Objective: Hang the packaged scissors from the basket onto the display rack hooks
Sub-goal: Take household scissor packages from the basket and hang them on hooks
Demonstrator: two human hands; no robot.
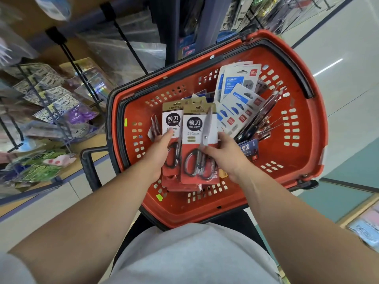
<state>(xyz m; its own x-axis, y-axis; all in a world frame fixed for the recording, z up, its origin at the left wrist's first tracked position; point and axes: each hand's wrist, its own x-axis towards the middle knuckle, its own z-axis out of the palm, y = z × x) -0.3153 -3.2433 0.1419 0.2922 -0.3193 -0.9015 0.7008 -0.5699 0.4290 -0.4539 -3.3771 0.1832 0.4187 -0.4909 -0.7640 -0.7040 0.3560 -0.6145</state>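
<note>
A red shopping basket (pixel 303 124) with black handles sits below me. Over it I hold carded scissors with black handles on red-and-white cards. My left hand (pixel 159 154) grips a stack of these packs (pixel 172 124) from the left side, thumb on the front card. My right hand (pixel 224 154) pinches the front pack (pixel 194 132) at its right edge, beside the left stack. More packs lie under them. Black display rack hooks (pixel 71 60) jut out at upper left.
Blue-and-white carded packs (pixel 235 95) and loose dark-handled scissors (pixel 260 119) fill the basket's right half. Bagged stickers (pixel 51 103) hang on the lower left hooks. Light floor tiles run along the right, with a shelf corner at lower right.
</note>
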